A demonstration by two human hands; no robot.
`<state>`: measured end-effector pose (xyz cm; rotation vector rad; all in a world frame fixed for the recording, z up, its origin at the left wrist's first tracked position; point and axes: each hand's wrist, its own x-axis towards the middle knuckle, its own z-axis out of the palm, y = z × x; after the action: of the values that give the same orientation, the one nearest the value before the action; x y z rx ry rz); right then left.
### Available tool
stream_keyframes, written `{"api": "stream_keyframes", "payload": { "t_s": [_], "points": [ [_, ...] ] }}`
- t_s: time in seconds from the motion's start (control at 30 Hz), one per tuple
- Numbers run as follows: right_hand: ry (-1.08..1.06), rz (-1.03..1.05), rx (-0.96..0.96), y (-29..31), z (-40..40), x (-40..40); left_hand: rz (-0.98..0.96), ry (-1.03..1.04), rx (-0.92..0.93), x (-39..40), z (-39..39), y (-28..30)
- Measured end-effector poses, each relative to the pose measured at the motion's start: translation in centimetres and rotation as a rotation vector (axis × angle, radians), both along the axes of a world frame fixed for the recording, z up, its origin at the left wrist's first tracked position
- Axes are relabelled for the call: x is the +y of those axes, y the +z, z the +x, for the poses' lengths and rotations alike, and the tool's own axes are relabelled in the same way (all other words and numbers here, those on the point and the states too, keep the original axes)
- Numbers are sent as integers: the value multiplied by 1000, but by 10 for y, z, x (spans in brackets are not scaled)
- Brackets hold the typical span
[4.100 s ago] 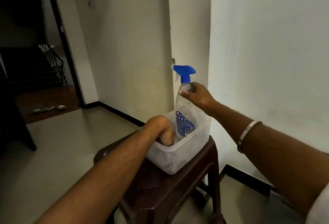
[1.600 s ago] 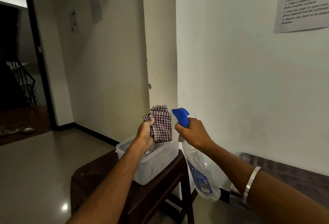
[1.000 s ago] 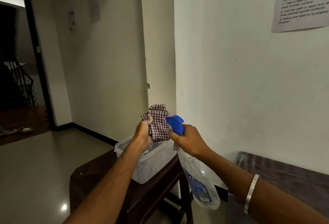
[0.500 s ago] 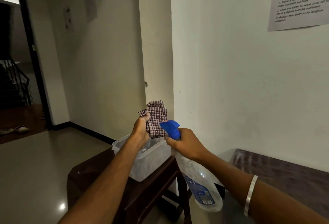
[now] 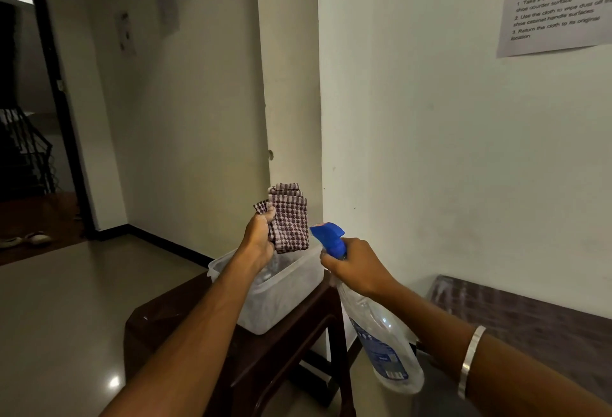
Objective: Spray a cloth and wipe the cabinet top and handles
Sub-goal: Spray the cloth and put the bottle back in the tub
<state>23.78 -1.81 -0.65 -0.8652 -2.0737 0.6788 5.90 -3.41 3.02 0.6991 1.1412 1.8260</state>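
Observation:
My left hand (image 5: 260, 242) grips a folded brown-and-white checked cloth (image 5: 289, 219) and holds it upright above a clear plastic tub (image 5: 284, 297). My right hand (image 5: 356, 266) grips the neck of a clear spray bottle (image 5: 381, 340) with a blue trigger head (image 5: 328, 237). The nozzle points left at the cloth from a short gap. The bottle hangs tilted below my wrist. The dark patterned cabinet top (image 5: 530, 320) lies at the lower right against the wall; its handles are out of view.
The tub sits on a dark brown plastic stool (image 5: 265, 360). A wall corner stands just behind the cloth. A printed sheet (image 5: 559, 2) hangs on the right wall. Tiled floor stretches left to a dark doorway (image 5: 26, 112) with sandals (image 5: 33, 239) by it.
Both hands were at the tub; they lifted the cloth and bottle. Over the last second the blue nozzle has moved closer to the cloth, which my left hand keeps upright.

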Motion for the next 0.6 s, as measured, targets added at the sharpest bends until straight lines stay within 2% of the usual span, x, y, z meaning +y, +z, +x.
{"api": "stream_keyframes", "payload": {
  "t_s": [0.3,0.6],
  "points": [
    [25,41,65,20,-4,-7,-1,-4,-6,0,-1,-2],
    [91,102,46,41,-23,-19,-23,19,13,-5,0,-5]
  ]
}}
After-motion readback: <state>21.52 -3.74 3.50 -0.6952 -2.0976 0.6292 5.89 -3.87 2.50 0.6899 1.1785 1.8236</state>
